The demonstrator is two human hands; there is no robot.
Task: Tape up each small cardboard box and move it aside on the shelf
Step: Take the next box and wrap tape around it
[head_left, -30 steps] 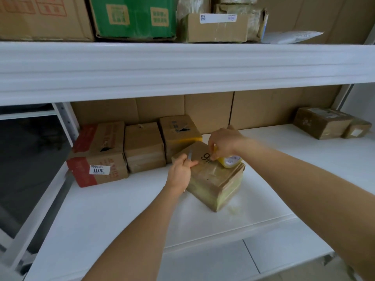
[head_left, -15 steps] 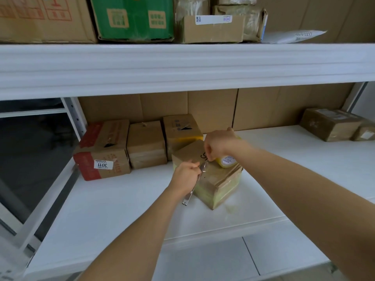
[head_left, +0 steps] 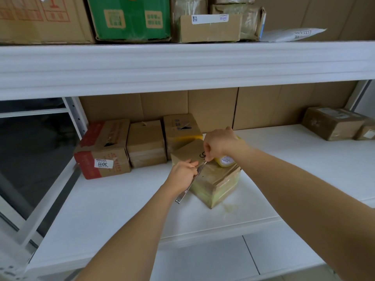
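A small cardboard box (head_left: 215,179) wrapped in yellowish tape sits turned at an angle on the white shelf (head_left: 121,209). My left hand (head_left: 183,173) grips a metal utility knife (head_left: 189,184) whose blade tip lies on the box top. My right hand (head_left: 219,144) holds a yellow tape roll (head_left: 226,160) on the box and pinches the tape right at the blade tip. Three more small boxes stand in a row at the back left: a red-printed box (head_left: 103,151), a plain box (head_left: 146,144) and a box with a yellow band (head_left: 180,130).
Two brown parcels (head_left: 334,122) lie at the shelf's far right. Cardboard sheets (head_left: 213,108) line the back wall. The upper shelf (head_left: 182,61) hangs low overhead with a green carton (head_left: 129,17) and other boxes on it. A white upright post (head_left: 78,116) stands at left.
My left hand brought the knife from the box's left edge down onto the top, with the blade now at the tape by my right fingers. The right hand stayed on the tape roll.
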